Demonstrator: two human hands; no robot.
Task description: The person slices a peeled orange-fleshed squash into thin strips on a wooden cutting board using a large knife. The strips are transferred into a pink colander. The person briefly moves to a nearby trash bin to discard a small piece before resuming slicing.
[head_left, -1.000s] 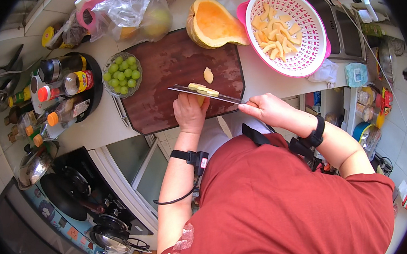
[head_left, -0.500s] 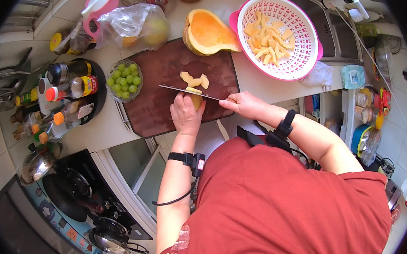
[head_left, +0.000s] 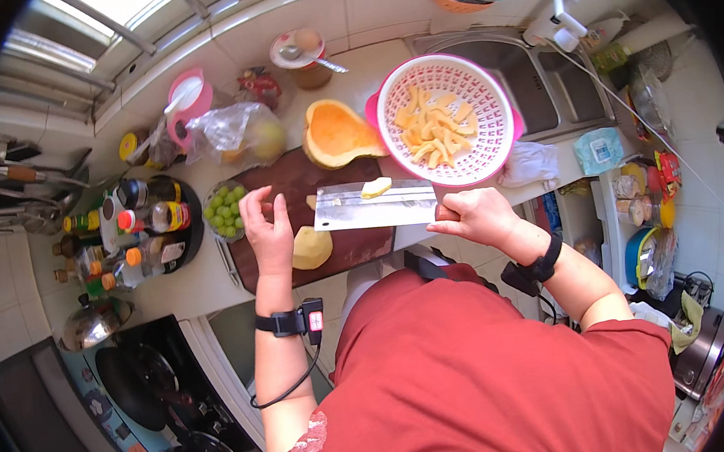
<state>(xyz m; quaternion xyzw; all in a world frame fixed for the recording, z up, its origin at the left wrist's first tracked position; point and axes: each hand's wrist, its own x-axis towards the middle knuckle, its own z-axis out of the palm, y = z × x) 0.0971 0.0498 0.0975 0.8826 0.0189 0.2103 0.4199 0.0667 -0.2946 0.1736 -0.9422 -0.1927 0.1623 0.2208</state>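
Note:
My right hand (head_left: 482,217) grips the handle of a cleaver (head_left: 374,211), raised with its broad blade face up above the right part of the brown cutting board (head_left: 355,248). Pale yellow slices (head_left: 377,188) lie on the blade. My left hand (head_left: 269,234) is lifted over the board's left part, fingers apart and holding nothing. Just right of its wrist a peeled, pale yellow chunk (head_left: 312,247) rests on the board. A small pale piece shows at the blade's left edge; the blade hides what lies beneath.
A pink-and-white colander (head_left: 503,140) holding pale yellow strips stands right of the board, by the sink (head_left: 530,82). A hollowed pumpkin piece (head_left: 339,131) sits behind the board. A glass bowl of green grapes (head_left: 225,210) and several bottles (head_left: 155,218) stand left.
The cleaver has come up off the chunk and turned flat, with slices on it. My left hand has let go of the chunk and moved left. The view has shifted too.

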